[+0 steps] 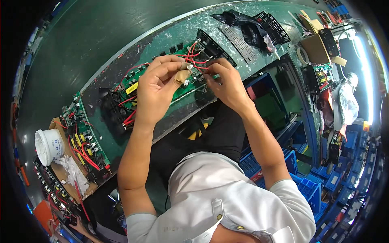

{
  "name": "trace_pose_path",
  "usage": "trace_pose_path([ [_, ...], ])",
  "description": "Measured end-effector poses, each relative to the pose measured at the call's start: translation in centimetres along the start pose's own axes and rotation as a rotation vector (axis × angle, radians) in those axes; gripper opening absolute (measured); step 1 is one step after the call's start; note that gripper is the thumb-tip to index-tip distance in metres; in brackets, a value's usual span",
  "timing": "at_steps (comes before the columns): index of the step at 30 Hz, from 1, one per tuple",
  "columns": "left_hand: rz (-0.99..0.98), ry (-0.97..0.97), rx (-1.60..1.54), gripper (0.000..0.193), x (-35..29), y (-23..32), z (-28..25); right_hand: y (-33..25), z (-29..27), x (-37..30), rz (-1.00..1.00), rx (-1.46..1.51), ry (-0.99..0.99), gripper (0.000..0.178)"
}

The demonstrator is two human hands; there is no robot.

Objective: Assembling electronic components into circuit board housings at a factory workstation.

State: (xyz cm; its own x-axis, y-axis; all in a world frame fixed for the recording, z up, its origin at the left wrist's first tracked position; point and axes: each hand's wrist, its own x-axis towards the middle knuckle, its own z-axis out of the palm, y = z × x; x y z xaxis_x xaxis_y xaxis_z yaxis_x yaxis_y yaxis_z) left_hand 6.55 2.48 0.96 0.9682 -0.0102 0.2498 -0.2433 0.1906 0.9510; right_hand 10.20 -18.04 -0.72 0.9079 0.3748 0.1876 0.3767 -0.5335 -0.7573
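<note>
A green circuit board (pixel 180 91) with red wires, black parts and a yellow block (pixel 131 89) lies on the bench in front of me. Over its right part, my left hand (pixel 159 87) pinches a small white connector (pixel 189 67) between thumb and forefinger; tan covers sit on those fingertips. Beside it my right hand (pixel 227 83) has its fingers closed on a red wire (pixel 199 67), close to the connector. More red wires loop above both hands. A black slotted end panel (pixel 216 47) stands at the board's right end, and a black fan-like part (pixel 111 106) at its left.
Further right lie a grey perforated plate (pixel 238 43), black plastic sheeting (pixel 247 26) and a black grille (pixel 272 28). At left are another wired board (pixel 83 139), a white tub (pixel 49 146) and a cardboard tray (pixel 87 187). Blue crates (pixel 304 188) stand low at right.
</note>
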Motion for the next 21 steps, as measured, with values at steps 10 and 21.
trace_pose_path([
  [10,-0.014,-0.003,0.024,0.017,-0.20,-0.06,0.12,-0.25,-0.07,0.28,-0.064,-0.028,-0.050,0.012],
  [21,-0.012,-0.013,0.017,0.016,-0.28,-0.41,-0.01,-1.05,0.53,0.32,-0.169,-0.162,-0.069,0.010],
])
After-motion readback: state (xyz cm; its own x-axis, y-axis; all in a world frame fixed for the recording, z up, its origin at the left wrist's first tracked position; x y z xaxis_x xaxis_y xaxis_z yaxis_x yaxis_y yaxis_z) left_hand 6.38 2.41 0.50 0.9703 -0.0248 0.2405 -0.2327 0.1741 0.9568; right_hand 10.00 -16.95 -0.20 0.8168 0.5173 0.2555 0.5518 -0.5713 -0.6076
